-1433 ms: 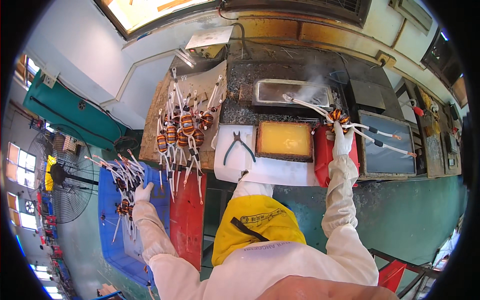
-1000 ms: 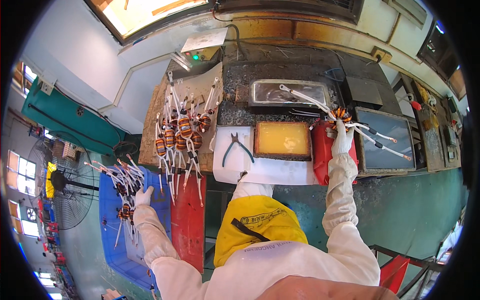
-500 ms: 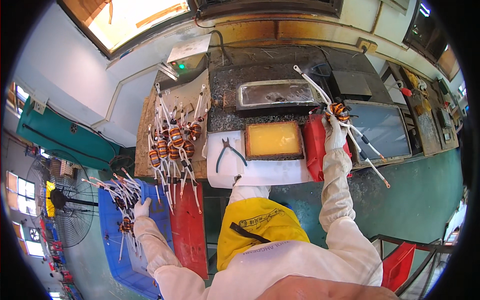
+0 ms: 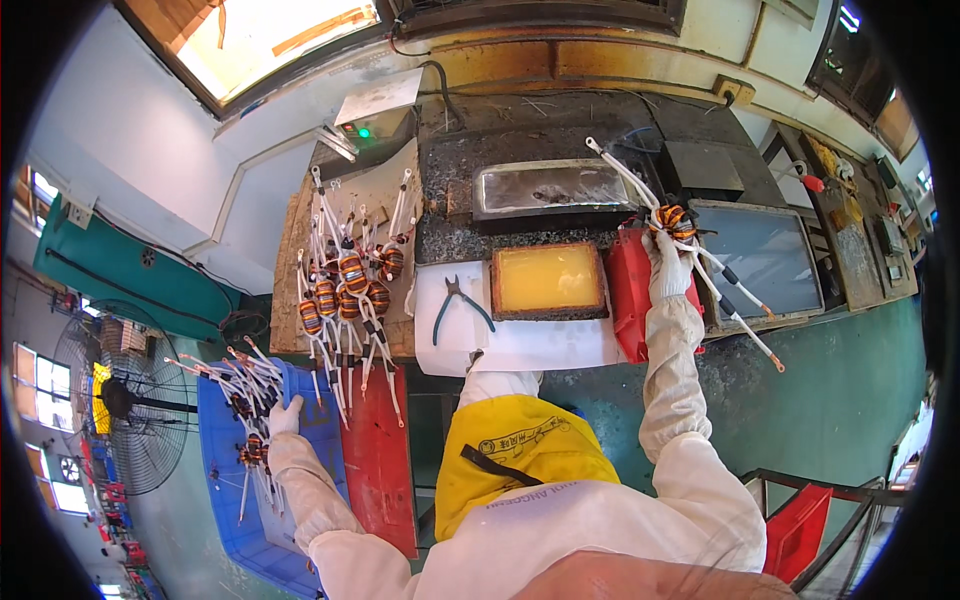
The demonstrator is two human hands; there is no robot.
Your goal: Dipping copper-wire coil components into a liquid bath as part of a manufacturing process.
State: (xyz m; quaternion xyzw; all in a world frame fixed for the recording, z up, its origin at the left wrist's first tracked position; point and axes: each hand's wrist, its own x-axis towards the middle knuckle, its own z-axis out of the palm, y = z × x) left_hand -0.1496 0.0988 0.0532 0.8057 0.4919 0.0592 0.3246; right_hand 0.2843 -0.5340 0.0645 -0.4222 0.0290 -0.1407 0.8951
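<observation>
My gloved right hand [image 4: 670,268] is closed round a copper-wound coil [image 4: 675,222] with white-sleeved leads, above a red bin [image 4: 630,290] at the table's right. One pair of its leads points up and left; the others hang down to the right, with copper-coloured ends. At lower left, my gloved left hand [image 4: 285,415] is inside a blue crate [image 4: 325,440], against the white leads of several coils [image 4: 252,450]. Its fingers look closed, but what they grip is hidden. More coils [image 4: 350,275] lie heaped on the wooden board at the table's left.
Mid-table stand a metal trough [image 4: 550,188] with a shiny surface and a tray of yellow material [image 4: 547,278]. Cutting pliers [image 4: 458,305] lie on white paper [image 4: 520,345]. A grey-surfaced tray [image 4: 755,255] is at right; a fan [image 4: 125,395] stands beyond the crate.
The coil in my right hand has shifted very slightly, its upper leads dipping a little and its lower leads swinging slightly right. My left hand has hardly moved.
</observation>
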